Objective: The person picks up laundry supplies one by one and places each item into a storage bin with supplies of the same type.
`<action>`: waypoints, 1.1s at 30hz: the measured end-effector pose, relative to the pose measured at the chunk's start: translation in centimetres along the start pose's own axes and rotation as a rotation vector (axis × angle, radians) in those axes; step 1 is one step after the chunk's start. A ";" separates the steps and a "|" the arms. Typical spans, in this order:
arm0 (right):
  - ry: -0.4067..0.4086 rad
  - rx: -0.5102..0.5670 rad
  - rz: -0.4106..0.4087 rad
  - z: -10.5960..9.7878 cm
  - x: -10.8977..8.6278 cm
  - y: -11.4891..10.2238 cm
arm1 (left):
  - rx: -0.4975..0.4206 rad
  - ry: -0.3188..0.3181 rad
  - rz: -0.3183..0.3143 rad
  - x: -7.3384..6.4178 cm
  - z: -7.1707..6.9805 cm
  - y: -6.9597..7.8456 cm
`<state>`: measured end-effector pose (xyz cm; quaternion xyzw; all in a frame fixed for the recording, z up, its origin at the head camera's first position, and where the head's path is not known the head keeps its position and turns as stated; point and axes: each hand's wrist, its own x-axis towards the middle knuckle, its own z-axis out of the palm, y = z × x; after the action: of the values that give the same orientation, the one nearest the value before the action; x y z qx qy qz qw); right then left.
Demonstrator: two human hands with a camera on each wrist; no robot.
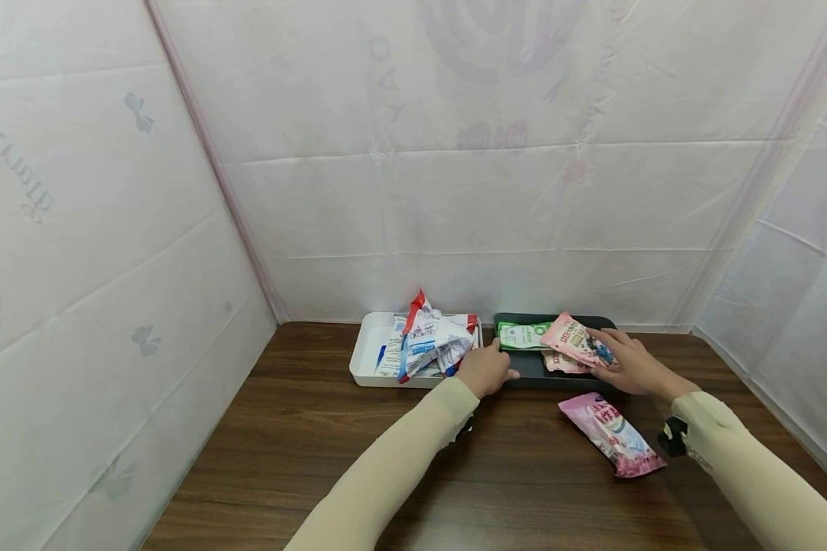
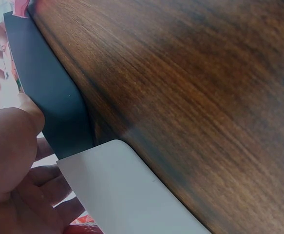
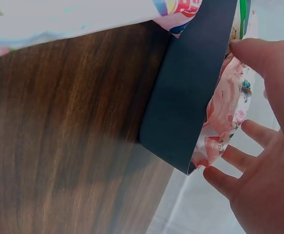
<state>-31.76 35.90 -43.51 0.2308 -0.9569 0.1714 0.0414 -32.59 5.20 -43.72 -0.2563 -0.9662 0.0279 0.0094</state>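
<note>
My left hand point(image 1: 485, 370) rests where the white tray point(image 1: 367, 378) meets the dark grey tray point(image 1: 524, 369). Its thumb touches the dark tray's rim in the left wrist view, while its loosely bent fingers lie behind the white tray's wall. Over the dark tray's right end, my right hand point(image 1: 635, 363) touches a pink snack packet point(image 1: 573, 338) with spread fingers. Beneath that packet lies another pink packet point(image 1: 563, 363), partly covered. Green packets point(image 1: 522, 335) sit at the dark tray's left side. The right wrist view shows crumpled pink wrapping point(image 3: 224, 100) above the tray wall.
Several white, red and blue packets point(image 1: 433, 341) are heaped in the white tray. A larger pink and purple bag point(image 1: 613, 435) lies on the brown wooden table point(image 1: 503, 490), in front of the dark tray. Pale sheeting point(image 1: 413, 207) hangs behind the trays and along both sides.
</note>
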 end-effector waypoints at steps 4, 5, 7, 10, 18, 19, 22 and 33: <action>-0.010 0.011 0.005 0.1 -0.2 0.0 | 0.005 -0.001 -0.001 -0.1 -0.1 0.0; -0.011 0.013 0.007 0.1 -0.2 -0.1 | 0.005 -0.003 -0.001 -0.2 -0.1 0.0; -0.011 0.018 0.009 0.1 -0.3 -0.1 | 0.002 -0.006 -0.003 -0.2 -0.1 0.0; -0.010 0.020 0.014 0.1 -0.4 -0.1 | -0.003 -0.006 -0.002 -0.2 -0.1 0.0; -0.009 0.011 0.026 0.1 -0.8 -0.1 | 0.004 0.007 0.003 -0.3 -0.2 0.1; -0.007 0.013 0.027 0.1 -0.8 -0.1 | 0.004 0.006 0.002 -0.3 -0.3 0.1; -0.004 0.017 0.030 0.3 -0.9 0.0 | 0.000 0.001 -0.001 -0.3 -0.3 0.1; 0.028 0.011 0.016 0.8 -1.1 0.5 | 0.009 0.003 -0.003 -0.2 -0.3 0.1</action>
<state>-30.98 36.57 -44.57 0.2211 -0.9571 0.1799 0.0521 -32.32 5.18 -43.43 -0.2548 -0.9664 0.0318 0.0120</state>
